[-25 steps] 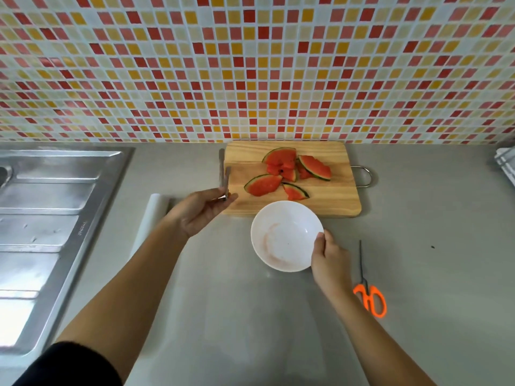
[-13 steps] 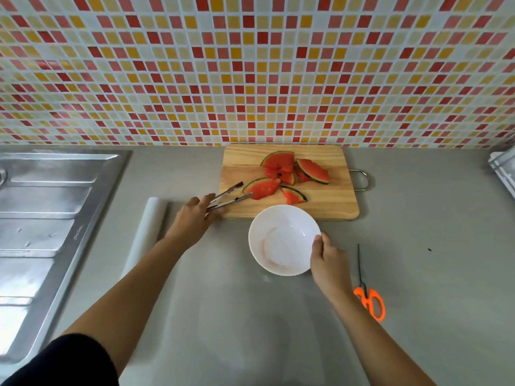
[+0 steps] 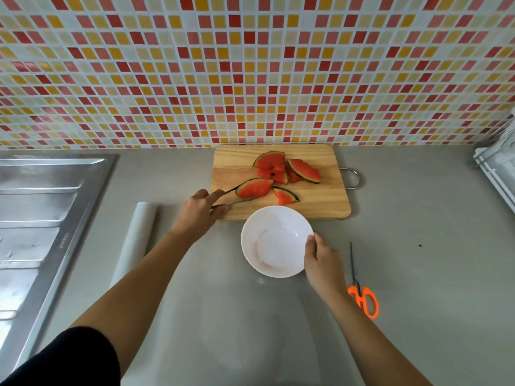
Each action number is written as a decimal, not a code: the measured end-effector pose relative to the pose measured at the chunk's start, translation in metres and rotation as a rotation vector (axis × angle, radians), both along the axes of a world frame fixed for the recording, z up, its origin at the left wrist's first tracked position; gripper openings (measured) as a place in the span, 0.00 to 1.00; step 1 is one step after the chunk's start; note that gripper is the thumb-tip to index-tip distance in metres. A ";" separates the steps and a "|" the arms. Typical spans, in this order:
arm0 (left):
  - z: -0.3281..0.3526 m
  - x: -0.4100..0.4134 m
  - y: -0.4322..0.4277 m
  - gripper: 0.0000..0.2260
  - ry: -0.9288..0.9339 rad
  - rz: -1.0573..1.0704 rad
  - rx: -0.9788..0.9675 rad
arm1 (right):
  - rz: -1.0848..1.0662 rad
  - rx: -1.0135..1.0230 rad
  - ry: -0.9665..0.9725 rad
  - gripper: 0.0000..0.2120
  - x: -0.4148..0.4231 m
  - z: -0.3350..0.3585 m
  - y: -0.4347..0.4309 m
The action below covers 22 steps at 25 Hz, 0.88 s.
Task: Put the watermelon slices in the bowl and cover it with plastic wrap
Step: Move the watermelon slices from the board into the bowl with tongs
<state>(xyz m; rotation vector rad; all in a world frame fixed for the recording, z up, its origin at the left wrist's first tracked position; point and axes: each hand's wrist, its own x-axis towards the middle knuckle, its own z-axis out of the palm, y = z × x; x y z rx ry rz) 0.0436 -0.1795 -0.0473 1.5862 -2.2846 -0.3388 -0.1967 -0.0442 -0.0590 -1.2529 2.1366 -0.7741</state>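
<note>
At my far left the steel sink drainboard (image 3: 41,218) runs along the grey counter (image 3: 418,274). Just right of it lies the roll of plastic wrap (image 3: 133,240), lengthwise toward the wall and untouched. My left hand (image 3: 199,215) is closed around a pair of metal tongs (image 3: 232,196), fingers curled over the handles at the near left corner of the wooden cutting board (image 3: 320,207). The two tong arms reach onto the board and sit on either side of the nearest watermelon slice (image 3: 255,188), one arm at its rind edge and the other along its near side; I cannot tell whether they press on it. A smaller slice (image 3: 284,196) lies just right of that one, and the remaining slices (image 3: 287,169) are piled together farther back on the board, overlapping each other. In front of the board stands the white bowl (image 3: 274,240), with only a pinkish smear inside. My right hand (image 3: 323,260) grips the bowl at its right rim, thumb on the edge. Right of that hand, orange-handled scissors (image 3: 362,296) lie on the counter, blades pointing toward the wall
</note>
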 end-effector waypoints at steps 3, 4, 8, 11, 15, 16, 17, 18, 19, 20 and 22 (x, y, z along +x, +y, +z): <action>0.007 0.000 0.010 0.15 -0.101 -0.124 -0.230 | -0.003 -0.007 0.008 0.15 0.000 0.000 0.000; 0.009 0.000 0.012 0.16 -0.125 -0.136 -0.275 | -0.004 -0.009 0.009 0.15 -0.001 0.000 0.000; 0.013 0.007 0.023 0.16 -0.206 -0.110 -0.335 | 0.001 -0.010 0.018 0.15 0.000 -0.001 0.000; 0.019 0.014 0.025 0.15 -0.195 -0.085 -0.344 | 0.003 -0.009 0.015 0.15 0.000 -0.002 0.000; 0.025 0.016 0.027 0.16 -0.186 -0.091 -0.352 | 0.009 -0.011 0.005 0.16 0.000 -0.002 0.000; 0.026 0.015 0.030 0.16 -0.176 -0.095 -0.352 | 0.010 -0.012 0.004 0.16 0.000 -0.002 0.000; 0.028 0.014 0.032 0.16 -0.166 -0.099 -0.356 | 0.009 -0.014 0.003 0.16 0.000 -0.002 0.000; 0.032 0.013 0.034 0.16 -0.156 -0.103 -0.366 | 0.008 -0.017 0.003 0.16 0.000 -0.002 0.000; 0.037 0.013 0.036 0.15 -0.139 -0.099 -0.384 | 0.006 -0.020 0.003 0.16 0.000 -0.001 -0.001; 0.042 0.015 0.038 0.15 -0.112 -0.089 -0.413 | 0.004 -0.023 0.003 0.16 0.000 -0.002 -0.001; 0.051 0.019 0.046 0.13 -0.029 -0.069 -0.469 | -0.001 -0.018 -0.006 0.16 0.001 -0.002 -0.002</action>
